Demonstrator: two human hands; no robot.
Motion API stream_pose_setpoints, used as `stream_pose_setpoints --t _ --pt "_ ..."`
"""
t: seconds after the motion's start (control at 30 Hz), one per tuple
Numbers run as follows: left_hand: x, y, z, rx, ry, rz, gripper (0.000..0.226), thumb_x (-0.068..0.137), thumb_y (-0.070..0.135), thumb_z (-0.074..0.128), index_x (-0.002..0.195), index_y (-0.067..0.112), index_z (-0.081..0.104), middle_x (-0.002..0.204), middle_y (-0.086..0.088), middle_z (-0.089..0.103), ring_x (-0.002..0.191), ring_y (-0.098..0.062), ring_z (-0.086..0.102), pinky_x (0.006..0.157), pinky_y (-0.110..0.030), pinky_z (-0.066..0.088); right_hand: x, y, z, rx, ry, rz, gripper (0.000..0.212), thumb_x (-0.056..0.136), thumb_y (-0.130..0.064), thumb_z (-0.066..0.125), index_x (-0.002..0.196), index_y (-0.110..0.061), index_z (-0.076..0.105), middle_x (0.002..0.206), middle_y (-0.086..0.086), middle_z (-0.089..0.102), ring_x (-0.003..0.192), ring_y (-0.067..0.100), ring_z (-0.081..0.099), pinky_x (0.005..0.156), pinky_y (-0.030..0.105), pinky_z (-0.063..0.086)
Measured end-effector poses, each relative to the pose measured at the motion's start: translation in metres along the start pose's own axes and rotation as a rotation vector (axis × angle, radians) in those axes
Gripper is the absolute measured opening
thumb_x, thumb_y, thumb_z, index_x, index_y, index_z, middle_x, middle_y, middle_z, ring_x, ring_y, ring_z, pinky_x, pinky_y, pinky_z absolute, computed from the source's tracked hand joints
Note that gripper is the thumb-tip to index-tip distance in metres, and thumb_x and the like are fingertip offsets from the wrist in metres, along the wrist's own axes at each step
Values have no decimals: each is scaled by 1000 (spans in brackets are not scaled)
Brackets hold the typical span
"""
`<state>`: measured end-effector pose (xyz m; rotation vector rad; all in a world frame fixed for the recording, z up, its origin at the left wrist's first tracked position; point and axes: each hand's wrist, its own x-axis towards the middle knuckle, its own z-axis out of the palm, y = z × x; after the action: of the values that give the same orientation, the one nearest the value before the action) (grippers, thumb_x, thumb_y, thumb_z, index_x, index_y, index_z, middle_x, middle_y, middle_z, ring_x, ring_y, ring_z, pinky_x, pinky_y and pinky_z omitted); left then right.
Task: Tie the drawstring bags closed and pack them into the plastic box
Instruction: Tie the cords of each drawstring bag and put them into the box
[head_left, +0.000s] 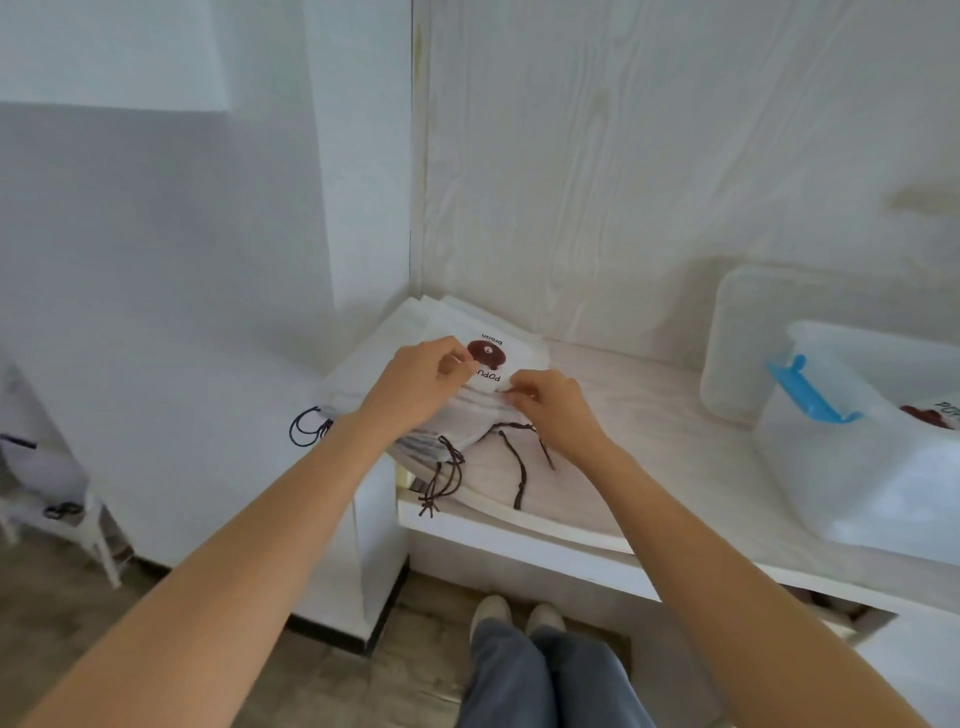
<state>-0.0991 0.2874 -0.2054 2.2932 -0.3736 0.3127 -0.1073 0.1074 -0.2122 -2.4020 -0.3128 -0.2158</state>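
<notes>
White walls (156, 234), pale wood-grain panel (649, 156) (daylit), wood floor (62, 608).

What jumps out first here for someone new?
Both hands, left and right, pinch the top drawstring bag on a stack at the counter's back left corner, dark cords trailing toward the front edge. At right sits the clear plastic box with a blue latch.

Both forearms are bare to the frame's lower edge, with no sleeve showing; the left hand (415, 384) and the right hand (553, 410) wear no glove, ring or watch. Lower down, the legs are in loose blue-grey trousers (550, 680), and the feet wear pale beige shoes (491, 616) with rounded toes
</notes>
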Motion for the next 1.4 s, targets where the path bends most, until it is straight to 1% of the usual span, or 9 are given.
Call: stream_pose_setpoints --t 0.1,0.23,0.43,0.5,0.63,0.83,1.0,1.17,1.4 --pt "-3 -2 5 51 12 91 25 82 36 68 100 21 66 102 8 68 97 -9 61 91 -27 44 5 8 5 84 127 88 11 90 -15 55 92 -16 66 65 -8 53 60 9 43 56 19 32" --pt "0 -7 13 -114 196 101 14 87 4 61 100 8 65 98 -5 69 88 -10 62 82 -6 44 6 13 11 303 175 129 14 91 -20 57 85 -12 66 87 14 68 63 12 44 62 23 34" --pt "2 -17 17 -261 390 -88 5 83 1 64 86 5 66 88 -3 69 73 5 60 71 -2 44 -7 28 6 442 47 75 20 78 -17 73 97 -18 66 93 -5 66 86 7 60 81 21 44" --pt "-1 -19 20 -336 382 -129 6 83 6 67 87 10 66 86 0 68 76 3 60 73 -3 45 -7 31 9 351 130 71 10 81 -17 70 83 -8 65 71 -3 55 67 8 48 68 21 37" --pt "-7 -26 25 -377 328 -150 18 81 15 70 98 9 69 96 1 68 86 -4 61 82 -11 47 -4 34 14 316 254 151 34 82 -21 69 59 -14 44 53 -6 37 53 10 31 50 19 24" --pt "-15 -31 27 -316 402 -129 17 78 12 73 95 11 72 101 -1 67 92 -9 61 86 -13 46 -4 37 14 397 377 225 16 79 -20 72 71 -12 62 63 -8 60 57 2 49 50 9 35" --pt "-18 -33 31 -165 377 -64 11 79 2 69 88 6 74 105 -5 64 92 -7 58 79 2 39 -5 40 12 455 477 244 1 81 -13 69 82 -13 68 79 -3 67 69 3 57 58 6 38" --pt "-21 -31 29 -81 290 -18 19 76 0 67 93 7 74 109 -1 63 101 -9 57 96 -19 41 -7 38 10 432 546 257 7 82 -17 70 87 -12 69 86 -1 67 69 4 59 61 7 40" --pt "-19 -31 32 -28 321 -19 10 80 2 68 88 3 73 104 -10 67 98 -19 62 89 -9 34 -10 36 8 447 542 299 13 80 -18 71 90 -9 69 81 -3 66 72 2 58 60 1 40"
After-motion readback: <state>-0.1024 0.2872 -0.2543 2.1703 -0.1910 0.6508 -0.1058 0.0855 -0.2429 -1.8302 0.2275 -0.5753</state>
